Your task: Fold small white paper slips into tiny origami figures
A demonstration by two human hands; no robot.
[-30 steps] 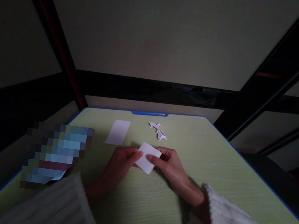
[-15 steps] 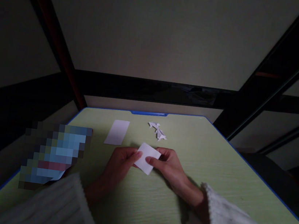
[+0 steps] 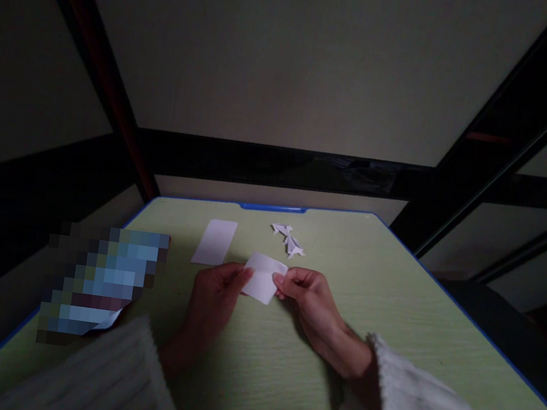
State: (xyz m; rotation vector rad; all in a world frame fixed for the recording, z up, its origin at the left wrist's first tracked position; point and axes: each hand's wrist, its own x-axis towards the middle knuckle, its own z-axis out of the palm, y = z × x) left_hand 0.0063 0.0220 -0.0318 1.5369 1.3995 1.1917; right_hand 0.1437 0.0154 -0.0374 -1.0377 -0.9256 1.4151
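A small white paper rectangle (image 3: 262, 281) is held just above the green table (image 3: 280, 381), its top edge curling over. My left hand (image 3: 214, 295) pinches the paper's left edge with closed fingers. On the paper's right edge my right hand (image 3: 306, 297) pinches too, thumb and fingers pressed together. Both wrists wear white ribbed sleeves. A second white paper sheet (image 3: 215, 242) lies flat beyond my left hand. A small folded white paper figure (image 3: 289, 239) rests farther back, near the table's far edge.
A blurred-out, bluish object (image 3: 99, 283) sits at the table's left edge. The table has a blue rim (image 3: 273, 208). Dark frame bars (image 3: 279, 165) and a pale wall stand behind it. The room is dim.
The paper has shifted slightly left and away from me, and its top edge now bends over. My right fingers moved up to its upper right corner.
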